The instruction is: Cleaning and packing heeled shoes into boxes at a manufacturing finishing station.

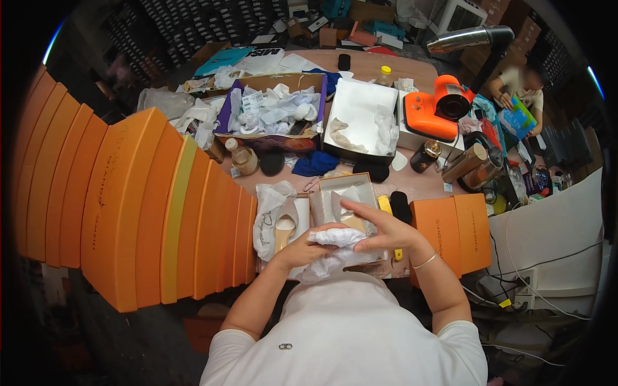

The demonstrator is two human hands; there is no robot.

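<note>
A wad of white tissue paper is gripped in my left hand, above the front of an open shoe box. My right hand stretches over the box with its fingers apart, its thumb close against the paper. Under its fingertips lies a pale shoe in thin wrapping, partly covered by the hand and paper. Left of the box, another beige shoe rests beside a white printed dust bag. More thin white wrapping hangs below my hands.
Orange shoe boxes stand in a long row at left; two more orange boxes sit at right. Behind are a purple box of crumpled paper, a white box, an orange machine, bottles and a yellow tool. Another person sits far right.
</note>
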